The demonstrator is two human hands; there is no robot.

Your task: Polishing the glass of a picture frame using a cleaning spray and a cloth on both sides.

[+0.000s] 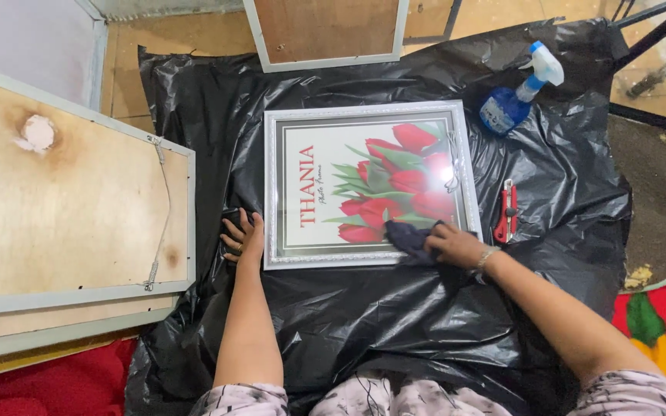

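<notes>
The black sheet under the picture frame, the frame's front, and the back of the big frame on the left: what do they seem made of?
The black sheet looks like thin plastic film: glossy, crinkled, creased. The picture frame front seems glass or clear plastic, given the bright glare spot; its pale embossed border could be plastic or painted wood. The big frame shows a bare, stained wood-board back, probably plywood, with a hanging wire.

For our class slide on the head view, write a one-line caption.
Right hand presses a dark cloth on a framed tulip picture; left hand steadies its edge.

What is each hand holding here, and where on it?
The right hand grips a bunched dark cloth by its near end, on the picture frame. The left hand holds nothing, resting flat beside the frame.
</notes>
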